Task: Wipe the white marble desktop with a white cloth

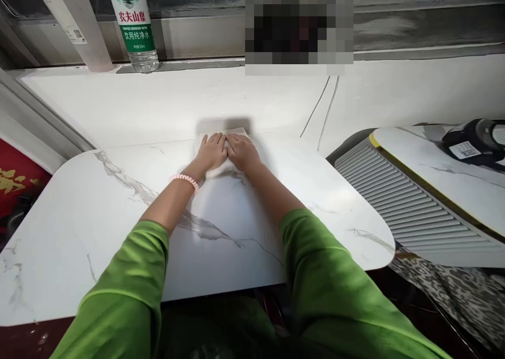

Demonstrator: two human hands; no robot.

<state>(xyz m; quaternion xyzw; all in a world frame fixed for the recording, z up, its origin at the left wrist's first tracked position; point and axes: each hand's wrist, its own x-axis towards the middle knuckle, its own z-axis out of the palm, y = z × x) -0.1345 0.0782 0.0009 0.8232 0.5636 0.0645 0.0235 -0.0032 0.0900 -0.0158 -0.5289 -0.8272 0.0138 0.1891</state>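
Note:
My left hand (213,151) and my right hand (242,152) lie side by side near the table's far edge, their fingers stretched out flat and their thumb sides touching. Both palms press down on a folded white cloth or tissue (218,171); which of the two it is I cannot tell. Only its rim shows around the hands, and the rest is hidden beneath them. The white marble-patterned table (130,227) carries it. A pink coiled band (185,178) circles my left wrist.
On the ledge behind the table stand a water bottle (136,38) and a tall translucent container (77,27). Two thin cables (326,109) hang down the white wall. To the right is a ribbed, marble-topped cabinet (394,201) with a black device (469,143) on it.

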